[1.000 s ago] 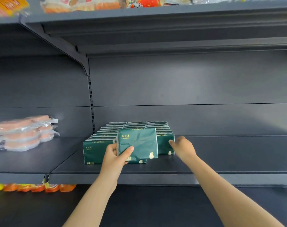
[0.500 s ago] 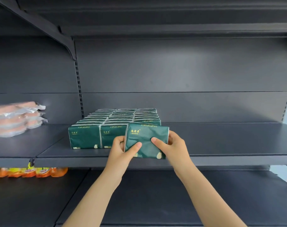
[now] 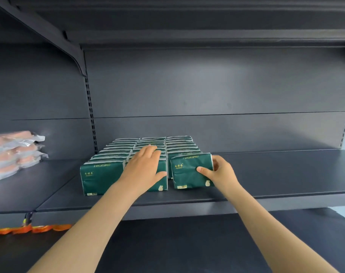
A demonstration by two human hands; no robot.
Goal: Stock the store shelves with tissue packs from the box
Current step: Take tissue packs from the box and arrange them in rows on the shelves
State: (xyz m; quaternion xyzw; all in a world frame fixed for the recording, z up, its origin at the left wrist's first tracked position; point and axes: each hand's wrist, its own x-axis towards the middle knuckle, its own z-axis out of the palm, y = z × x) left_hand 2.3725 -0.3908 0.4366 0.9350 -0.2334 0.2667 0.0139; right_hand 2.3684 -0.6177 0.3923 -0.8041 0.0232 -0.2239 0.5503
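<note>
Nearest, below the tissue block point(image 3: 116, 152), runs a dark grey lower shelf point(image 3: 167, 243), and down to the block's left a row of orange packets point(image 3: 29, 229) shows under the shelf edge. Both bare forearms reach up over it. The block stands on the matte grey middle shelf point(image 3: 285, 174), close to its front lip, in three columns of green packs set on edge. The left hand point(image 3: 143, 170) lies flat on top of the block's middle column, fingers straight, holding nothing. The right hand point(image 3: 219, 172) grasps one tissue pack point(image 3: 189, 170), thumb on its front face, fingers round its right end; the pack stands at the front of the block's right column. Left of the block, on the neighbouring bay, lie blurred pink sausage packs point(image 3: 16, 152). Behind the block rise a slotted upright point(image 3: 91, 119) and the plain grey back panel point(image 3: 207, 85); above it a slanted bracket point(image 3: 49, 34) carries the upper shelf point(image 3: 187, 20)
</note>
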